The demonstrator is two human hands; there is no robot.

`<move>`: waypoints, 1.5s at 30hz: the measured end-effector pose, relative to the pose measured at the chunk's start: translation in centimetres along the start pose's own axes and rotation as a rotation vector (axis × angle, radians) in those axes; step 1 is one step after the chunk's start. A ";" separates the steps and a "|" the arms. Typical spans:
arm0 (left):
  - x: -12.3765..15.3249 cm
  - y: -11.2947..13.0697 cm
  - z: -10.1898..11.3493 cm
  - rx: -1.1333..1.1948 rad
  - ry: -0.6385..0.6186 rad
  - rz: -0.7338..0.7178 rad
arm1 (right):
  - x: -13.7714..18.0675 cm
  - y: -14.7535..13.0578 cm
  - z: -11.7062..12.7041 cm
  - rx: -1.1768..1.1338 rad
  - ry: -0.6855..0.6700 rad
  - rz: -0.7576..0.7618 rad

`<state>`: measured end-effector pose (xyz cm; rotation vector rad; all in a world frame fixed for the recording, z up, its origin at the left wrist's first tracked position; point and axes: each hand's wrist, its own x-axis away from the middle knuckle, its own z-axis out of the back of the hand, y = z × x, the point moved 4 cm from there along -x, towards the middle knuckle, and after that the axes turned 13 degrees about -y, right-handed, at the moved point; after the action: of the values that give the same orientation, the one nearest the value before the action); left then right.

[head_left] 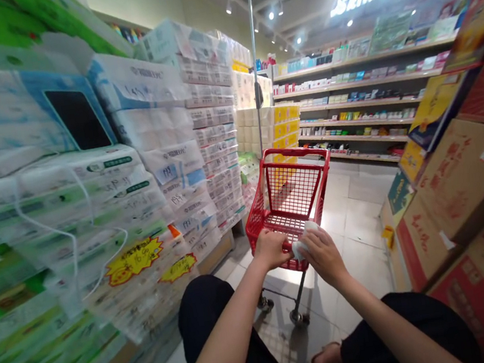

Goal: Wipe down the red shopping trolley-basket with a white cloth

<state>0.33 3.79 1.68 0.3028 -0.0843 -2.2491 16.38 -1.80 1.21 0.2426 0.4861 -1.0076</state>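
A small red shopping cart point(295, 189) with a mesh basket stands on the floor between my knees and the shelves. My left hand point(272, 249) is closed around the cart's near edge on its left side. In my right hand point(323, 252) is a crumpled white wipe point(299, 250), pressed against the same near edge, close to my left hand. Part of the wipe shows above and beside the fingers. Below the basket, the cart's wheels point(297, 316) rest on the tiles.
Stacked tissue packs point(165, 150) line the left side, with a dark-screened phone point(80, 117) propped on them and a white cable point(73, 247) hanging down. Cardboard boxes point(461, 174) are piled on the right. Stocked shelves point(354, 83) stand behind the cart, and a thin metal pole point(253, 36) rises beyond it.
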 end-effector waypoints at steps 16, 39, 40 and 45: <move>-0.5 0.1 -0.9 0.020 0.041 0.041 | -0.8 -0.3 0.3 0.132 -0.057 0.059; -0.7 1.3 -1.9 0.157 0.103 -0.047 | -1.6 -0.9 0.3 0.080 -0.106 -0.003; -0.7 1.2 -1.8 0.161 0.100 -0.054 | -1.2 -0.2 0.6 0.087 -0.122 0.022; -0.6 1.4 -1.4 0.182 0.051 -0.046 | 0.1 3.8 1.9 0.124 -0.162 0.132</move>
<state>2.05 3.42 0.70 0.4639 -0.2585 -2.2816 20.19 -0.65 2.74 0.2972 0.2569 -0.9204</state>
